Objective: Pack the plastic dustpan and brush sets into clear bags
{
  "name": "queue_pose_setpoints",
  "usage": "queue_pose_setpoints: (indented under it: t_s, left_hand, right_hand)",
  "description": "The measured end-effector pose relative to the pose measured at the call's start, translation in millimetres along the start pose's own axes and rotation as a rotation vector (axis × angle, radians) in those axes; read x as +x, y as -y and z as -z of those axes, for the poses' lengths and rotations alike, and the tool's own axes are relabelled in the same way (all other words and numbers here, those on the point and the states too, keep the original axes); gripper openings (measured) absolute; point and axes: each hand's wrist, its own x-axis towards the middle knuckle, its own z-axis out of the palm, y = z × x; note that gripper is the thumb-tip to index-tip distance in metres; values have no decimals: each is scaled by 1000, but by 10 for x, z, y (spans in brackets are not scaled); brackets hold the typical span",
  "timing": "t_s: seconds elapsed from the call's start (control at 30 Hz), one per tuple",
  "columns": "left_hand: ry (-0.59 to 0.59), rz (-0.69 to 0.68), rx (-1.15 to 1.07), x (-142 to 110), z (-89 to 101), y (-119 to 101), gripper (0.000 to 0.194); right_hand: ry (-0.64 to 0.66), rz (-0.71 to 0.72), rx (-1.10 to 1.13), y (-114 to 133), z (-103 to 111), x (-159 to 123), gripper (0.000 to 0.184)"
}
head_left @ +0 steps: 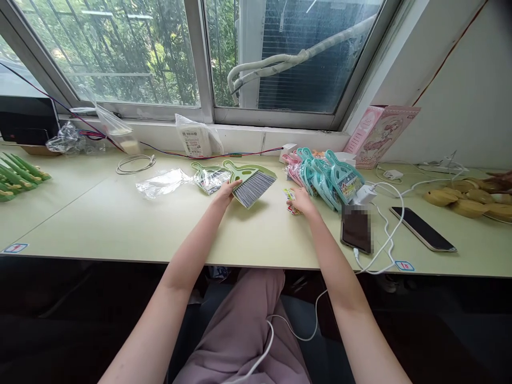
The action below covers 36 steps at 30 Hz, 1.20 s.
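Observation:
My left hand is closed on a small green dustpan and brush set, its grey bristles tilted toward the right just over the table. Behind that hand lies another green set, partly covered by clear plastic. Over to the right, my right hand has its fingers closed on small colourful printed cards at the table surface. How many cards it holds is hidden by the fingers. Beside this hand rests a pile of turquoise dustpan sets, with pink ones at its left.
Crumpled clear plastic and a coiled cable lie left on the table. Two phones, a black one and another, lie right among white charging cables. A pink box stands behind; green bundles lie far left.

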Motion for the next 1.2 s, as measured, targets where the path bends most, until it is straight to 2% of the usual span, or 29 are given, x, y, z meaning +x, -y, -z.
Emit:
queue_pose_setpoints:
  t_s: [0.1,0.2,0.3,0.43,0.57,0.7,0.8,0.9,0.97,1.07,1.2]
  left_hand:
    - [48,-53,-19,-17,-26,10,32]
    - [34,-68,-40,-18,-46,27,31]
    - [11,-68,-53,-17,-59,33,28]
    - [-6,-101,-76,-34,-100,62,37]
    - [15,-138,-78,-85,-203,180,50]
    - [48,-204,-72,-174,-354,367,57]
    - [68,-199,-56,-253,-452,474,63]
    - [89,-210,-24,-318,-513,518,70]
    - [91,-211,4,-345,-533,524,76]
    - [98,-185,31,-364,-542,526,90]
    - [118,-189,15,-382,-544,520,109]
  right_hand:
    - [28,18,55,-103,78,65,52]
    - [90,-63,150,-94,178,58,46]
    - [145,-106,514,36,244,-4,36]
    - [229,-47,1066,300,266,-106,36]
    - [158,-69,1283,537,213,-196,35]
    - [194,-192,1275,653,128,-243,27]
    - [184,-242,1248,658,75,-236,26]
    - [129,-213,1114,632,27,-216,26]
    - [44,-162,976,615,-5,-208,27]
    - [-85,-128,853,602,-42,-211,41]
    - [-101,-183,870,592,-50,-221,61]
